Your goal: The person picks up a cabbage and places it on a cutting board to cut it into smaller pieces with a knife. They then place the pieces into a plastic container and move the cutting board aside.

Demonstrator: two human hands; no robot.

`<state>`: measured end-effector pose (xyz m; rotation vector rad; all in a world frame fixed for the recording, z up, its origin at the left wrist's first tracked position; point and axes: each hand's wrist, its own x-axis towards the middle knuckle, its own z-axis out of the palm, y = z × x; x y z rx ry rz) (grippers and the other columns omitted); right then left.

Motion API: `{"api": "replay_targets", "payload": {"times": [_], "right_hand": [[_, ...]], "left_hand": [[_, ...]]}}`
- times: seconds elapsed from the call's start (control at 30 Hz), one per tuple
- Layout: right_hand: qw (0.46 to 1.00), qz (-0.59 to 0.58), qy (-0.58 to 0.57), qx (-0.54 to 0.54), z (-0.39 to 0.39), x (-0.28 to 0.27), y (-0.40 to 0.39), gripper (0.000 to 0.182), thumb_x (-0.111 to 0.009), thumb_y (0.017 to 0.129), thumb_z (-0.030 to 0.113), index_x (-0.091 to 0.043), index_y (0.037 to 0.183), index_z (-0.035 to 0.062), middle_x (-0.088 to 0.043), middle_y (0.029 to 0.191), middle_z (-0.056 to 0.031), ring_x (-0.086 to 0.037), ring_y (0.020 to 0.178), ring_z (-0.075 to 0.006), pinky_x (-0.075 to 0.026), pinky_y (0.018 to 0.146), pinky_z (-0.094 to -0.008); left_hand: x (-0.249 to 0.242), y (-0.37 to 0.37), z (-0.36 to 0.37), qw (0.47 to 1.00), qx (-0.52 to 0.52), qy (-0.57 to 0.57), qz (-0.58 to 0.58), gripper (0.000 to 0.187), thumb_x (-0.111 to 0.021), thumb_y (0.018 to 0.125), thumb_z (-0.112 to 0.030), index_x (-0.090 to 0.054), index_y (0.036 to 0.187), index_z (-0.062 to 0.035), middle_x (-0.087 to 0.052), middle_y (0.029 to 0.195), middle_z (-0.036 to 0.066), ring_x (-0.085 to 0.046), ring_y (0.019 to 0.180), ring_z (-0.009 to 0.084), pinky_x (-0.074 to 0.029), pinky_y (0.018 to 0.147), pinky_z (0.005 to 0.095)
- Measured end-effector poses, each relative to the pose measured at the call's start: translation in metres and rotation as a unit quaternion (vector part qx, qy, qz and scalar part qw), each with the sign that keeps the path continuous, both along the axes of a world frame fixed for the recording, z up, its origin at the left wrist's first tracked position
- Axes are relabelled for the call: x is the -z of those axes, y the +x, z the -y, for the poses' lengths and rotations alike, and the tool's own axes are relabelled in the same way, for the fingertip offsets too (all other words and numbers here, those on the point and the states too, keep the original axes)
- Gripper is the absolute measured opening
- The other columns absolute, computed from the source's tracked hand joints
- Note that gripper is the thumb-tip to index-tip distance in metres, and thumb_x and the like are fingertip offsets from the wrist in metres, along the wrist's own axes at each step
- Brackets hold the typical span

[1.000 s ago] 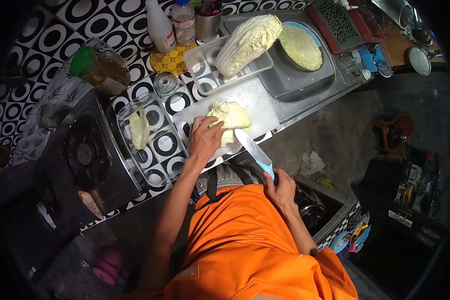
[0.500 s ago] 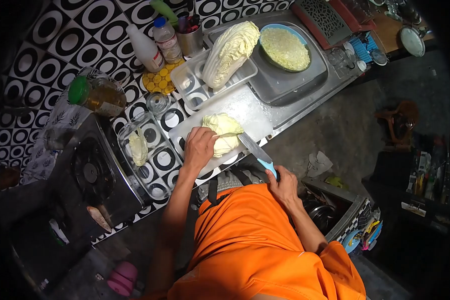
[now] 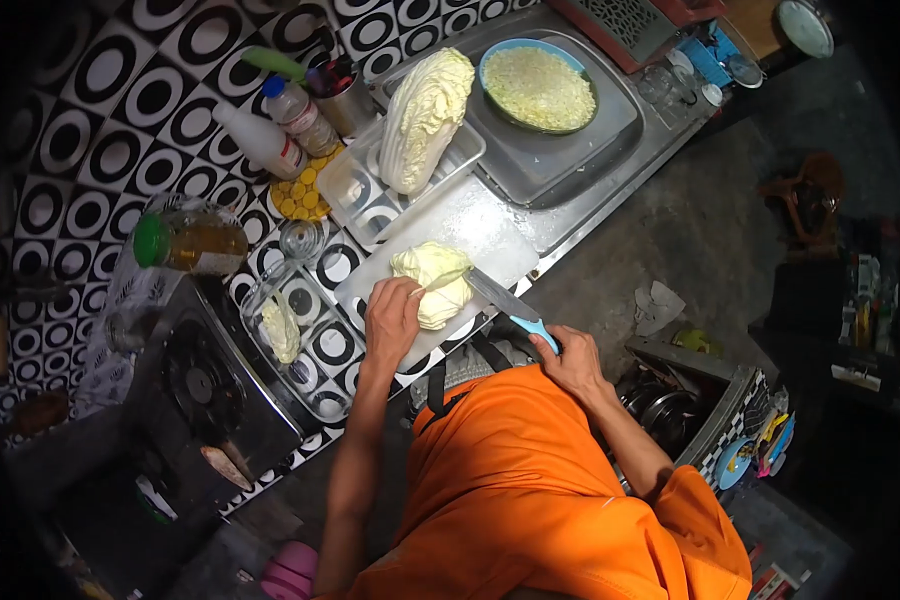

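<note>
Pale napa cabbage pieces (image 3: 432, 270) lie on a white cutting board (image 3: 500, 235). My left hand (image 3: 392, 318) presses on their left side with its fingers bent round the edge; the fingertips are partly hidden. In my right hand (image 3: 570, 358) is a knife (image 3: 505, 300) with a light blue handle. Its blade points up and left, and the tip meets the right edge of the cabbage. A whole napa cabbage (image 3: 425, 120) rests in a clear plastic container (image 3: 360, 215) behind the board.
A blue-rimmed bowl (image 3: 485, 75) of chopped cabbage stands on the sink (image 3: 620, 135). To the left, a glass dish (image 3: 320, 395) holds a cabbage piece (image 3: 280, 328). A stove (image 3: 200, 385) is farther left, with bottles (image 3: 260, 140) and a green-lidded jar (image 3: 205, 245) behind.
The whole view has shifted and turned slightly. My left hand stays on the cabbage, and the knife in my right hand remains at the cabbage's right edge.
</note>
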<state>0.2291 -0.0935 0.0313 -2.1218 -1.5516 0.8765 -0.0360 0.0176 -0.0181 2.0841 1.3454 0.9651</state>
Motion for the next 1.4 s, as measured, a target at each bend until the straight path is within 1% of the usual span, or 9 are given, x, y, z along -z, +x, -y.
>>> {"api": "replay_targets", "payload": {"times": [0.13, 0.2, 0.43, 0.57, 0.7, 0.8, 0.93, 1.03, 1.4], "right_hand": [[0.999, -0.026, -0.006, -0.019, -0.007, 0.005, 0.011, 0.037, -0.064, 0.087, 0.037, -0.071, 0.099, 0.0030, -0.067, 0.085, -0.0200, -0.065, 0.076, -0.0387, -0.051, 0.070, -0.0421], [0.991, -0.093, -0.092, -0.012, -0.018, -0.006, 0.015, 0.038, -0.063, 0.088, 0.038, -0.071, 0.100, 0.0037, -0.067, 0.082, -0.0206, -0.065, 0.076, -0.0385, -0.051, 0.073, -0.0426], [0.989, -0.051, -0.131, -0.046, -0.043, -0.028, 0.027, 0.038, -0.060, 0.089, 0.042, -0.071, 0.104, 0.0088, -0.067, 0.078, -0.0202, -0.065, 0.077, -0.0382, -0.051, 0.073, -0.0462], [0.987, -0.042, -0.135, -0.071, -0.043, -0.021, 0.037, 0.038, -0.057, 0.090, 0.043, -0.071, 0.101, 0.0093, -0.067, 0.085, -0.0197, -0.063, 0.084, -0.0406, -0.049, 0.079, -0.0473], [0.990, -0.028, -0.117, -0.071, -0.048, -0.004, 0.053, 0.028, -0.062, 0.087, 0.036, -0.072, 0.095, 0.0103, -0.066, 0.077, -0.0180, -0.064, 0.078, -0.0364, -0.051, 0.072, -0.0433], [0.991, -0.073, 0.032, -0.109, -0.047, 0.035, 0.065, 0.027, -0.064, 0.086, 0.036, -0.071, 0.091, 0.0102, -0.066, 0.077, -0.0159, -0.064, 0.077, -0.0357, -0.051, 0.071, -0.0432], [0.986, -0.056, -0.045, -0.149, -0.072, 0.030, 0.083, 0.027, -0.065, 0.085, 0.035, -0.071, 0.087, 0.0088, -0.066, 0.074, -0.0156, -0.064, 0.072, -0.0354, -0.051, 0.067, -0.0424], [0.970, -0.174, -0.099, -0.140, -0.082, 0.028, 0.090, 0.032, -0.060, 0.085, 0.042, -0.070, 0.082, 0.0109, -0.063, 0.071, -0.0176, -0.061, 0.072, -0.0396, -0.050, 0.068, -0.0467], [0.962, -0.149, -0.053, -0.221, -0.123, 0.044, 0.100, 0.029, -0.065, 0.085, 0.036, -0.068, 0.080, 0.0080, -0.062, 0.070, -0.0136, -0.061, 0.066, -0.0349, -0.049, 0.062, -0.0410]], "left_hand": [[0.001, 0.000, 0.000, 1.000, -0.022, 0.009, 0.006, 0.006, -0.063, 0.083, -0.003, -0.065, 0.087, -0.0002, -0.066, 0.089, 0.012, -0.060, 0.083, 0.0313, -0.047, 0.076, 0.0394], [0.002, -0.001, 0.000, 1.000, -0.024, -0.004, 0.002, 0.006, -0.064, 0.082, -0.003, -0.065, 0.087, -0.0003, -0.066, 0.088, 0.012, -0.060, 0.082, 0.0307, -0.047, 0.074, 0.0388], [-0.007, 0.000, -0.007, 0.999, -0.003, -0.036, -0.013, 0.007, -0.062, 0.085, -0.003, -0.063, 0.089, 0.0028, -0.064, 0.087, 0.015, -0.060, 0.081, 0.0310, -0.047, 0.075, 0.0372], [-0.020, 0.010, -0.008, 0.987, 0.064, -0.082, -0.122, 0.053, -0.073, 0.063, -0.018, -0.061, 0.112, -0.0034, -0.053, 0.119, 0.019, -0.050, 0.107, 0.0376, -0.043, 0.091, 0.0458], [-0.037, 0.042, -0.024, 0.974, 0.089, -0.061, -0.197, 0.078, -0.077, 0.063, -0.031, -0.050, 0.132, -0.0060, -0.043, 0.137, 0.020, -0.040, 0.127, 0.0405, -0.034, 0.105, 0.0471], [-0.033, 0.059, -0.035, 0.950, 0.078, -0.098, -0.286, 0.078, -0.077, 0.066, -0.035, -0.049, 0.133, -0.0062, -0.042, 0.141, 0.018, -0.039, 0.130, 0.0390, -0.032, 0.107, 0.0477], [-0.030, 0.063, -0.042, 0.938, 0.082, -0.149, -0.303, 0.056, -0.071, 0.077, -0.030, -0.058, 0.125, -0.0041, -0.052, 0.134, 0.016, -0.041, 0.130, 0.0378, -0.032, 0.107, 0.0465], [-0.032, 0.062, -0.042, 0.950, 0.048, -0.163, -0.261, 0.040, -0.065, 0.084, -0.027, -0.064, 0.117, -0.0038, -0.057, 0.129, 0.013, -0.044, 0.127, 0.0375, -0.033, 0.106, 0.0498], [-0.035, 0.070, -0.036, 0.972, -0.064, -0.153, -0.169, 0.016, -0.059, 0.086, -0.007, -0.066, 0.097, 0.0036, -0.065, 0.113, 0.019, -0.057, 0.116, 0.0370, -0.040, 0.102, 0.0495]]}}
